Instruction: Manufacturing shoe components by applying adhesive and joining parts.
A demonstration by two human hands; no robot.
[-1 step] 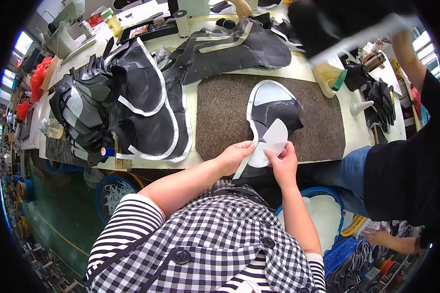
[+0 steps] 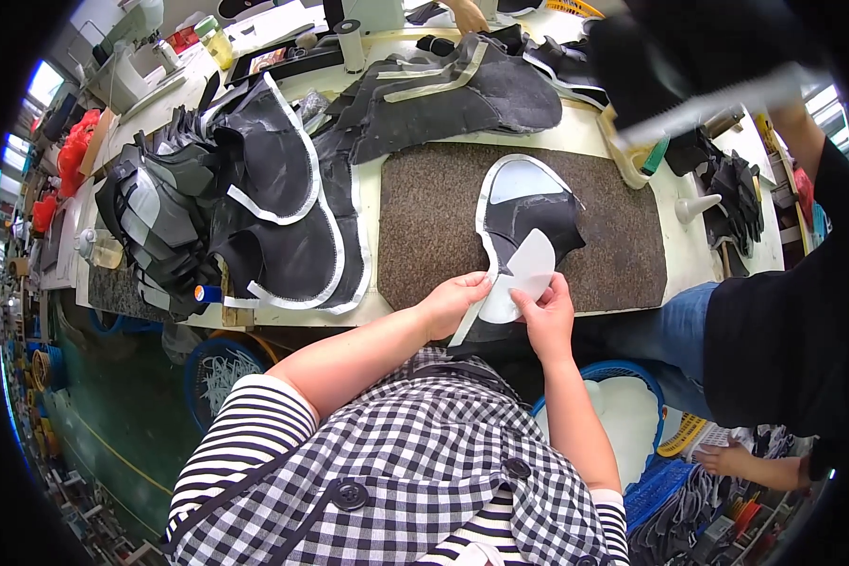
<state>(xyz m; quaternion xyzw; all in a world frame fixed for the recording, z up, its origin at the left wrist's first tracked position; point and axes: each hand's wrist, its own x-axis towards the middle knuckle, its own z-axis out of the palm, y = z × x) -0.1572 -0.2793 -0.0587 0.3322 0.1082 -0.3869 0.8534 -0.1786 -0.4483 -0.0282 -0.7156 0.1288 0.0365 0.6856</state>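
A black fabric piece (image 2: 536,219) edged with white tape lies on the brown board in front of me, its near end hanging over the table's front edge. A pale patch covers its rounded far end. My left hand (image 2: 457,302) pinches its taped edge near the front of the board. My right hand (image 2: 545,309) grips a thin white curved piece (image 2: 530,269) between thumb and fingers. That white piece overlaps the near part of the black one, with its pointed tip upward. Whether the two are joined cannot be seen.
Taped black pieces (image 2: 283,170) and a heap of dark shaped parts (image 2: 160,208) lie to the left. More black panels (image 2: 462,94) are behind the brown board (image 2: 424,226). At right, a co-worker (image 2: 774,330) carries a blurred black piece past a glue tub (image 2: 632,160).
The co-worker's raised arm and the blurred black piece have shifted a little rightward, uncovering part of a yellow basket at the back. My hands have not visibly moved.
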